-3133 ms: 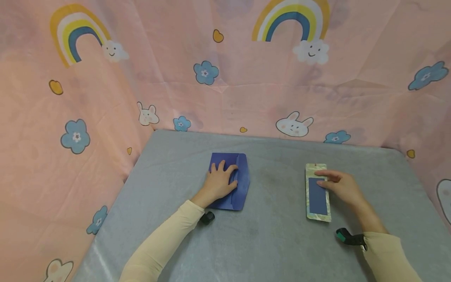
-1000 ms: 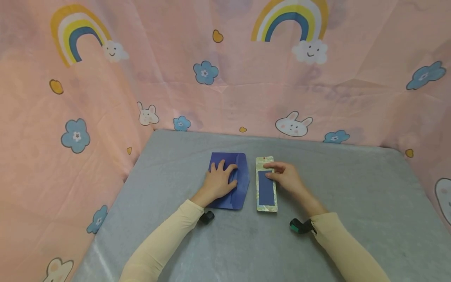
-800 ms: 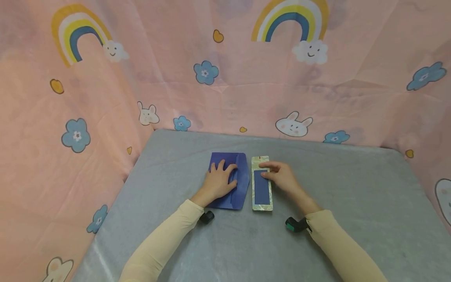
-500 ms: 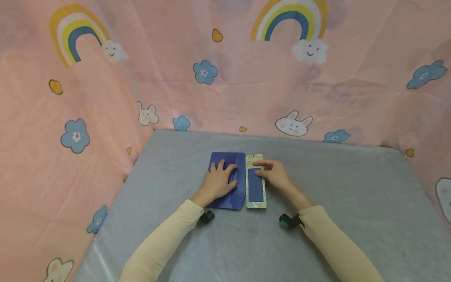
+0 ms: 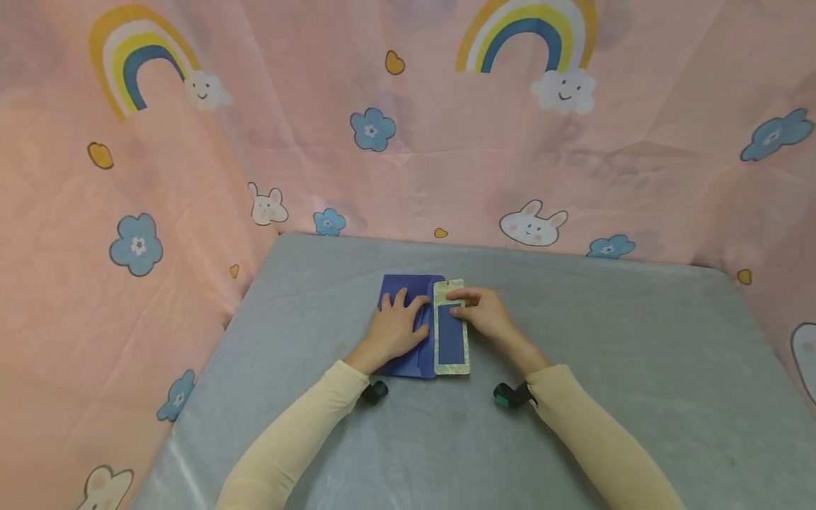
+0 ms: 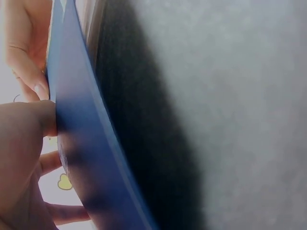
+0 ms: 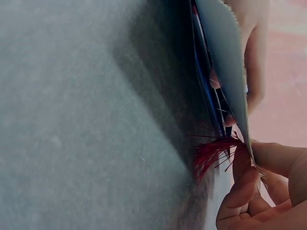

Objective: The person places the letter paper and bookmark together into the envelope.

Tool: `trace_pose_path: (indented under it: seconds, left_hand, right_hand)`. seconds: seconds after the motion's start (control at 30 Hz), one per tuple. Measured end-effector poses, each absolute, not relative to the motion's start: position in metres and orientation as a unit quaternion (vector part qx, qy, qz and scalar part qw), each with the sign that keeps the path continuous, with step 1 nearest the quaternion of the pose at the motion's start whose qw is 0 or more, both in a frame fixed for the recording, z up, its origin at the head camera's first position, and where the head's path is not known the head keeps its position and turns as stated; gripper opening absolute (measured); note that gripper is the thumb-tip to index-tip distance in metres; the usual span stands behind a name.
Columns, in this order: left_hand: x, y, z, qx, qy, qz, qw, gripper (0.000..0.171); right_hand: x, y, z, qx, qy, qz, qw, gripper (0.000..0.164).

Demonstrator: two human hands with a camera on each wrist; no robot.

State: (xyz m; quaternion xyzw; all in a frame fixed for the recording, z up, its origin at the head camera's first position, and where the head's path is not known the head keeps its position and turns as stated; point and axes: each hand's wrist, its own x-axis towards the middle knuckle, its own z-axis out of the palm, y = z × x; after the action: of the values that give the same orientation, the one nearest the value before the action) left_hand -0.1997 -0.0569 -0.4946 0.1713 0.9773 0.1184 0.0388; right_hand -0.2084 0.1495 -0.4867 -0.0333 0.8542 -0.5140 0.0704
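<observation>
A blue paper envelope (image 5: 421, 360) lies on the grey table with its flap toward the right. My left hand (image 5: 394, 331) rests on it, fingers spread. Between thumb and fingers, my right hand (image 5: 486, 314) pinches the right edge of a bookmark (image 5: 450, 341), which has a pale green patterned border and a dark blue panel. The bookmark's left edge overlaps the envelope's flap. A red tassel (image 7: 216, 153) hangs from the bookmark in the right wrist view, where the bookmark is held above the table. The envelope (image 6: 91, 143) fills the left side of the left wrist view.
The grey cloth-covered table (image 5: 605, 354) extends around both hands. Pink patterned curtain (image 5: 414, 170) with rainbows, flowers and rabbits stands along its back and sides. A black wrist camera (image 5: 510, 395) sits by the right wrist, another black camera (image 5: 375, 392) by the left.
My right hand has carried the bookmark leftward from the right part of the table until it overlaps the envelope's flap. The left hand and envelope have stayed in place.
</observation>
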Motion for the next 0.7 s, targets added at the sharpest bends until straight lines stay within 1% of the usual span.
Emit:
trace_pose_path:
  seconds: [0.37, 0.7]
  left_hand:
    - [-0.199, -0.057, -0.493, 0.175, 0.977, 0.118, 0.037, 0.053]
    - [-0.200, -0.057, -0.493, 0.173, 0.977, 0.117, 0.040, 0.055]
  right_hand:
    - [-0.215, 0.143, -0.493, -0.024, 0.855, -0.512, 0.079, 0.029]
    - [-0.220, 0.135, -0.498, -0.023, 0.878, -0.475, 0.064, 0.026]
